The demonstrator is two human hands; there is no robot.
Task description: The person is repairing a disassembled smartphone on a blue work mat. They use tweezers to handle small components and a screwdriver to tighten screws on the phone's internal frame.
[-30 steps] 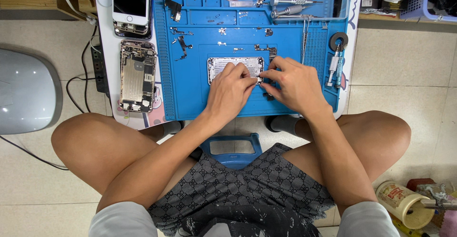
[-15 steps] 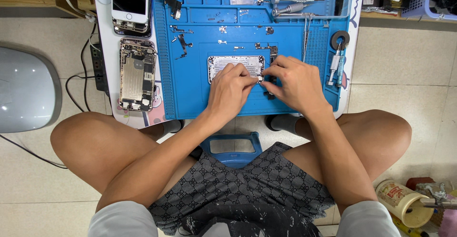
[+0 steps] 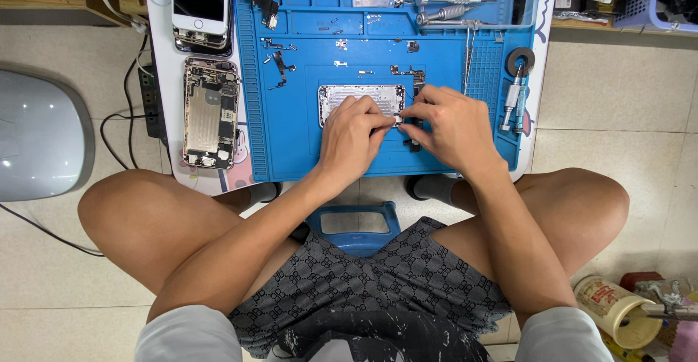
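A silver phone back housing lies on a blue repair mat on a small white table. My left hand rests on the housing's near right part, fingers pinched at its edge. My right hand meets it there, fingertips pinching a small part at the housing's right end; the part itself is mostly hidden. Small dark components lie just beyond the housing.
An opened phone body and a white phone lie left of the mat. Screwdrivers and tweezers sit at the mat's far right, a tape roll beside them. A grey domed object is at left, a cup on the floor right.
Both hands stay pinched together at the housing's right end; only slight finger movement shows.
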